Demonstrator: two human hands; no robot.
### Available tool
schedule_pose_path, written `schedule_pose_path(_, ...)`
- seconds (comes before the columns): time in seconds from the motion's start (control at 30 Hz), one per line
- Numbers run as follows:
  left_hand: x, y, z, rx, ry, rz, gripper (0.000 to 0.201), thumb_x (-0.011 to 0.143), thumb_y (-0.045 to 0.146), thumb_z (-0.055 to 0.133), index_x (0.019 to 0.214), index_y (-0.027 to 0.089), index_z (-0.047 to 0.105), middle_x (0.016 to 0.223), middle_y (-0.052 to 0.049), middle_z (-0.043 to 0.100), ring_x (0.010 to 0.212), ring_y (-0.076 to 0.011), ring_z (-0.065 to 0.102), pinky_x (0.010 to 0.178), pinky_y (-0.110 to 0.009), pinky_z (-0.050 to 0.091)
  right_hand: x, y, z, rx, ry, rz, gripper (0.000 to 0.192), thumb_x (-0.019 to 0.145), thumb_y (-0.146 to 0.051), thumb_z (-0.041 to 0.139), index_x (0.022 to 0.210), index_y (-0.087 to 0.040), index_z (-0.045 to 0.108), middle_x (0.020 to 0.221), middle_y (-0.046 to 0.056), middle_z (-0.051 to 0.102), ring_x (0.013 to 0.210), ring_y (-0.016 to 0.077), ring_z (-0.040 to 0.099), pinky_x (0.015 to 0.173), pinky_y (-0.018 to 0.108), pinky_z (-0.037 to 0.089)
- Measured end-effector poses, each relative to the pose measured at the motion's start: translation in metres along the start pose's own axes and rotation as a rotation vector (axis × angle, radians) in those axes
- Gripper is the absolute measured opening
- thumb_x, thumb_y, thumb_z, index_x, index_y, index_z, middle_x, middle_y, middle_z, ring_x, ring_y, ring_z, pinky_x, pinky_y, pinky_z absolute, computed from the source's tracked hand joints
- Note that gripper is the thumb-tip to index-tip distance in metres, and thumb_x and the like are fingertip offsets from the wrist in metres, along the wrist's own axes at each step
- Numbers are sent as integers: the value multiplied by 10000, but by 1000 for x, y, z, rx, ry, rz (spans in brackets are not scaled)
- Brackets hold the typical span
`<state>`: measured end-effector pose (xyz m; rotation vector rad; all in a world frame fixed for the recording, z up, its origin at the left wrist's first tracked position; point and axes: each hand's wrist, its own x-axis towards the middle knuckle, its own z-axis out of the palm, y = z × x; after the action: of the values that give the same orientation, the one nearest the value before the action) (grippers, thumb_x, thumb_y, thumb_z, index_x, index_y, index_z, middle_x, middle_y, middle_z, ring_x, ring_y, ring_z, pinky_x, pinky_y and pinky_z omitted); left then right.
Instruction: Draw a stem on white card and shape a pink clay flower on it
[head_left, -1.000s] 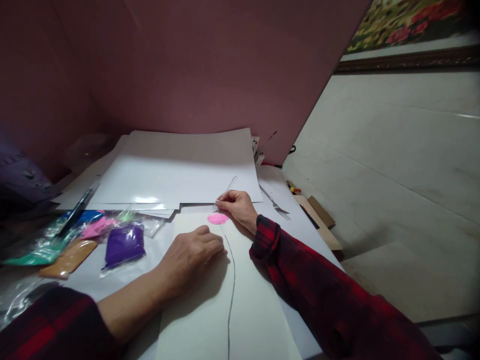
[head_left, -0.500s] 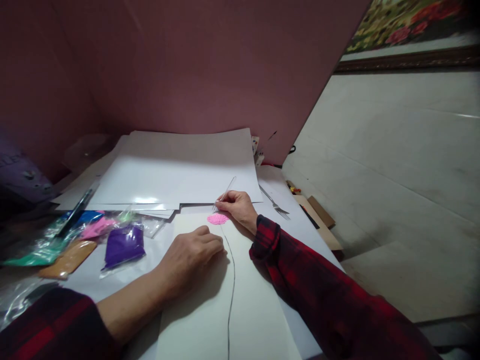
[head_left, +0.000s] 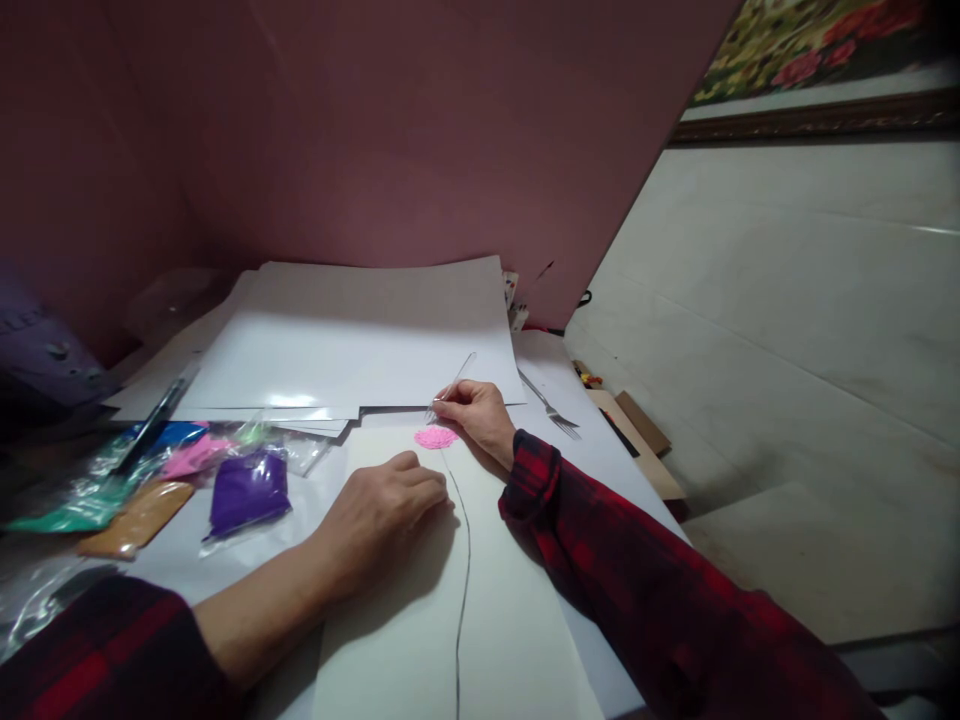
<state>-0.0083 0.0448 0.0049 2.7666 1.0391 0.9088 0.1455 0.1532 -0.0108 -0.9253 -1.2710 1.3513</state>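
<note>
A clear fork (head_left: 463, 367) is pinched in my right hand (head_left: 484, 418), its handle slanting up and its tines down. The tines are just above a textured pink patch (head_left: 435, 437), probably soft clay, near the top of a cream sheet of paper (head_left: 525, 620). From the patch a thin dark curved line (head_left: 468, 550) runs down the sheet. My left hand (head_left: 390, 510) rests on the sheet left of this line, fingers curled under and closed. Its fingertips are partly hidden, and I see nothing held in it.
A metal fork (head_left: 551, 405) lies right of my right hand. Packets on the left include a purple packet (head_left: 249, 492) and a brown packet (head_left: 136, 518), with a dark pen (head_left: 154, 425) across others. Large white sheets (head_left: 360, 330) lie behind. Cardboard (head_left: 637, 440) sits beyond the right edge.
Almost nothing differs. The clear fork and the fingers of my right hand have shifted very slightly; my left hand stays in place.
</note>
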Motion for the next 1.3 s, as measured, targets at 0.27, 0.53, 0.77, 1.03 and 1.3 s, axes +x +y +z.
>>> schedule_pose_path(0.27, 0, 0, 0, 3, 13, -1, 295, 914, 132, 445, 711, 173, 655, 663, -26, 654, 666, -148, 570, 545, -229, 485, -4, -6, 2, 16, -10, 26, 190, 567, -211, 793, 607, -136, 624, 652, 1, 633, 584, 93, 568, 534, 217, 481)
schedule_pose_path(0.53, 1, 1, -1, 3, 14, 6, 304, 917, 131, 431, 713, 173, 651, 655, -22, 655, 666, -146, 574, 552, -227, 493, -1, -2, 0, 11, 14, 1, 203, 567, -239, 804, 621, -146, 632, 667, 2, 642, 594, 96, 578, 565, 230, 492)
schedule_pose_path(0.77, 0, 0, 0, 4, 14, 3, 280, 906, 117, 456, 708, 172, 647, 666, -22, 658, 671, -149, 572, 547, -227, 481, -3, -3, 1, 2, -17, 18, 202, 553, -229, 798, 598, -147, 620, 675, 7, 645, 604, 105, 578, 557, 230, 492)
schedule_pose_path(1.03, 0, -1, 0, -35, 16, -10, 265, 903, 118, 461, 731, 180, 654, 684, -22, 668, 670, -151, 568, 550, -231, 484, 6, -3, -10, -89, 229, -129, 202, 650, -320, 729, 703, -174, 601, 623, -17, 601, 531, 92, 507, 460, 205, 402)
schedule_pose_path(1.3, -1, -2, -5, -52, 165, 31, 205, 910, 124, 474, 786, 178, 627, 729, -31, 665, 664, -139, 575, 557, -234, 471, -5, -17, -50, -421, 358, -200, 270, 806, -433, 554, 739, -185, 636, 526, -40, 455, 476, 105, 376, 474, 248, 332)
